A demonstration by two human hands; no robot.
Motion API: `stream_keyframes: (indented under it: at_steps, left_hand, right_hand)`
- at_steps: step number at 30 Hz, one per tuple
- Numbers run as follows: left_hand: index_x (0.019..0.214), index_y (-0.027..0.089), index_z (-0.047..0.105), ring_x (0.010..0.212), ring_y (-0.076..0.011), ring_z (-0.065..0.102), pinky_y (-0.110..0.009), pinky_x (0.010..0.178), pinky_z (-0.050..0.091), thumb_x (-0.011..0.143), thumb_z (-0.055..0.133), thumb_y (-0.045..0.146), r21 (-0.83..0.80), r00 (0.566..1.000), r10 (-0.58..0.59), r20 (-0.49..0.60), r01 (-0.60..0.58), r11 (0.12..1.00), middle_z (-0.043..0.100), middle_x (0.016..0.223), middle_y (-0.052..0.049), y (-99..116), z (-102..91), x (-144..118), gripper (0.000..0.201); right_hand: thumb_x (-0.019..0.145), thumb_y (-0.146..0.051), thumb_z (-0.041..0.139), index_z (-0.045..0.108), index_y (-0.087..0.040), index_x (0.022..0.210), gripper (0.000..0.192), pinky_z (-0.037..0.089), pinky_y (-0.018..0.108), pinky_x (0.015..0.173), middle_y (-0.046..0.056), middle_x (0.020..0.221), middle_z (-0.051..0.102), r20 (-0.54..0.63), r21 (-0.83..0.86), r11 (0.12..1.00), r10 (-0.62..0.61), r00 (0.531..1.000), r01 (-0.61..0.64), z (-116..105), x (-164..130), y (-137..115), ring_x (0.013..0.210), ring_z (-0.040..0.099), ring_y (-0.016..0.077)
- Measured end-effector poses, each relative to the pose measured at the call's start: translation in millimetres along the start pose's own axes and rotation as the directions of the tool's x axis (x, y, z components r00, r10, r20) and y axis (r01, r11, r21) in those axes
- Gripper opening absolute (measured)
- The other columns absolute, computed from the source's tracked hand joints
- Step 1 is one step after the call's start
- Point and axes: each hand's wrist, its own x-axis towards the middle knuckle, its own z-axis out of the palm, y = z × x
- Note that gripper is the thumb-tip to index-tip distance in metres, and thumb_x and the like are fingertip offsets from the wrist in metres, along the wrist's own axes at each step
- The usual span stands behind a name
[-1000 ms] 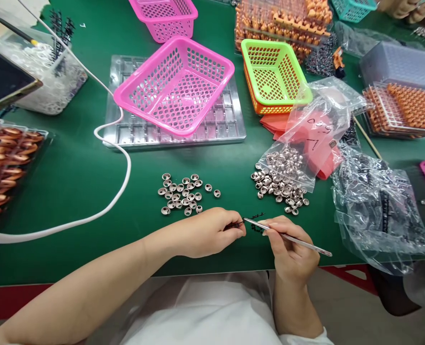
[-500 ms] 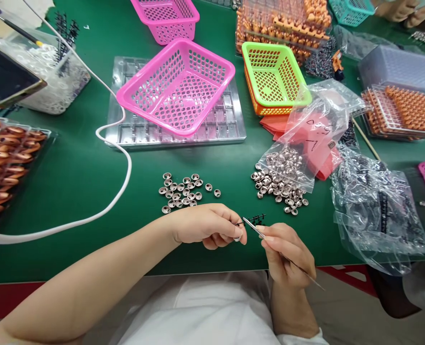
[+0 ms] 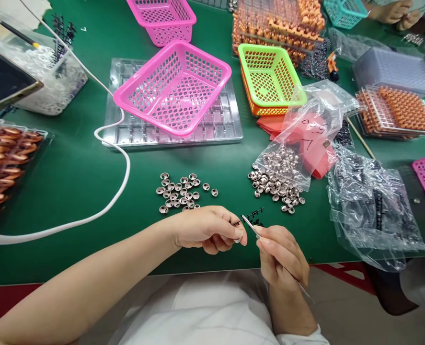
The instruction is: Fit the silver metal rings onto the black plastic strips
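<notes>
My left hand (image 3: pixel 212 229) is closed, thumb against fingers, around one end of a thin black plastic sprue (image 3: pixel 257 212) with short side branches. A small silver cup-shaped piece (image 3: pixel 237 240) shows at its thumb tip, mostly hidden by the fingers. My right hand (image 3: pixel 286 256) pinches slim metal tweezers (image 3: pixel 250 224), whose tip meets the sprue beside my left fingertips. More small black pieces (image 3: pixel 257 223) lie on the table just behind the tip. Beyond my left hand are several loose silver cups (image 3: pixel 178 191); a bigger heap of them (image 3: pixel 279 179) spills from a clear bag.
A pink basket (image 3: pixel 172 91) rests on a metal tray (image 3: pixel 215 132). Stacked green and orange baskets (image 3: pixel 271 76) stand right of it. A white cable (image 3: pixel 126 175) curves across the left. Crumpled plastic bags (image 3: pixel 377 206) lie at right. Another person's hands (image 3: pixel 395 12) are at the far right.
The sprue's free end has tilted up a little. My right hand has shifted slightly left and down with the tweezers. The whole view has moved slightly.
</notes>
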Motion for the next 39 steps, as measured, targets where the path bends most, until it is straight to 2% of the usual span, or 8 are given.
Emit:
stream_keyframes:
  at_steps: [7,12,16,20,27,30,34,39]
  left_hand:
    - [0.086,0.012,0.064,0.05,-0.0071,0.017,-0.016,0.039,0.011,0.081,0.075,0.032,-0.116,0.996,0.001,0.091,0.009,0.993,0.026,0.056,0.008,-6,-4.0,5,0.023]
    - [0.087,0.012,0.065,0.049,-0.0077,0.017,-0.015,0.037,0.01,0.079,0.074,0.026,-0.202,0.978,0.012,0.209,0.031,0.979,0.025,0.056,0.008,-8,-6.9,8,0.018]
    - [0.087,0.011,0.065,0.05,-0.0078,0.017,-0.014,0.037,0.01,0.081,0.072,0.023,-0.237,0.971,0.029,0.238,0.029,0.971,0.025,0.056,0.008,-10,-6.5,10,0.015]
    - [0.087,0.011,0.065,0.049,-0.0076,0.016,-0.013,0.036,0.008,0.08,0.071,0.023,-0.268,0.958,0.075,0.276,0.001,0.963,0.024,0.056,0.008,-12,-5.8,11,0.016]
    - [0.087,0.013,0.062,0.048,-0.0074,0.014,-0.015,0.037,0.008,0.08,0.071,0.027,-0.245,0.96,0.087,0.267,-0.02,0.969,0.022,0.056,0.009,-14,-4.0,13,0.018]
    - [0.087,0.014,0.061,0.048,-0.0073,0.016,-0.016,0.038,0.01,0.081,0.071,0.032,-0.131,0.982,0.088,0.165,-0.066,0.989,0.023,0.055,0.01,-12,-1.7,11,0.022]
    - [0.092,0.016,0.06,0.05,-0.0091,0.023,-0.019,0.042,0.02,0.091,0.061,0.04,0.218,0.989,0.136,-0.05,-0.122,0.968,0.03,0.057,0.008,-5,4.7,4,0.024]
    - [0.094,0.018,0.063,0.064,-0.015,0.045,-0.027,0.06,0.035,0.098,0.045,0.036,0.745,0.881,0.372,-0.292,-0.034,0.666,0.052,0.072,0.001,-2,14.2,0,0.025]
  right_hand:
    - [0.085,0.0,0.066,0.062,-0.019,0.124,0.043,0.065,0.036,0.062,0.008,0.117,0.076,-0.011,0.02,0.997,-0.074,0.997,0.075,-2,-1,-3,0.089,0.076,0.0209]
    - [0.087,-0.002,0.064,0.063,-0.023,0.118,0.038,0.066,0.037,0.067,0.004,0.113,0.077,-0.015,-0.008,1.0,-0.002,1.0,0.002,-4,-3,-6,0.088,0.076,0.0192]
    - [0.086,-0.002,0.066,0.064,-0.019,0.114,0.033,0.066,0.034,0.066,0.007,0.114,0.076,-0.015,-0.009,0.994,-0.107,0.994,0.107,-6,-3,-10,0.09,0.075,0.019]
    - [0.087,0.001,0.063,0.063,-0.02,0.113,0.033,0.067,0.038,0.073,0.006,0.114,0.076,-0.007,-0.038,0.999,0.034,0.999,-0.035,-6,-2,-17,0.092,0.075,0.0193]
    - [0.089,0.0,0.061,0.064,-0.018,0.118,0.034,0.062,0.036,0.064,0.007,0.107,0.075,-0.141,0.206,0.978,0.069,0.988,-0.039,3,0,-1,0.084,0.074,0.019]
    - [0.09,-0.005,0.062,0.067,-0.02,0.11,0.025,0.06,0.036,0.062,0.005,0.098,0.076,-0.125,0.352,0.919,0.236,0.964,-0.179,5,5,5,0.075,0.072,0.0174]
    - [0.09,-0.01,0.065,0.069,-0.022,0.099,0.015,0.058,0.034,0.06,0.002,0.082,0.074,-0.079,0.451,0.822,0.425,0.902,-0.348,6,12,6,0.071,0.07,0.0182]
    - [0.089,-0.012,0.066,0.068,-0.022,0.095,0.011,0.057,0.033,0.061,0.001,0.075,0.071,-0.015,0.493,0.713,0.579,0.815,-0.498,6,16,5,0.068,0.068,0.0169]
